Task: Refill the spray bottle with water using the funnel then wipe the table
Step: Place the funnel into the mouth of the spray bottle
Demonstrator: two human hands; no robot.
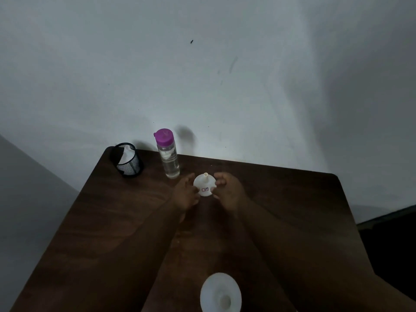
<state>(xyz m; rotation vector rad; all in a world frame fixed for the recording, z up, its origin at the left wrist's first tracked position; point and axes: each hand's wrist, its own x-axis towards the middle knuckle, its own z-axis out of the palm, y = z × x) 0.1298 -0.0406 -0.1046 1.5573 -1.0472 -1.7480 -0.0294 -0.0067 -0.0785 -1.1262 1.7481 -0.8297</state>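
dark wood table (292, 199) against a white wall (202, 64): your left hand (184, 194) and right hand (227, 192) both clasp the white spray bottle (203, 186) mid-table, the funnel (220, 293) lying nearer you, water bottle (168, 156) behind it.

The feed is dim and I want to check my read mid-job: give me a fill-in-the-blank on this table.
The cap of the water bottle is ___.
The left hand and right hand hold the spray bottle, whose neck points ___.
The mesh cup stands at the table's far ___ corner.
The funnel lies ___ to the person than the spray bottle.
Missing: purple; up; left; nearer.
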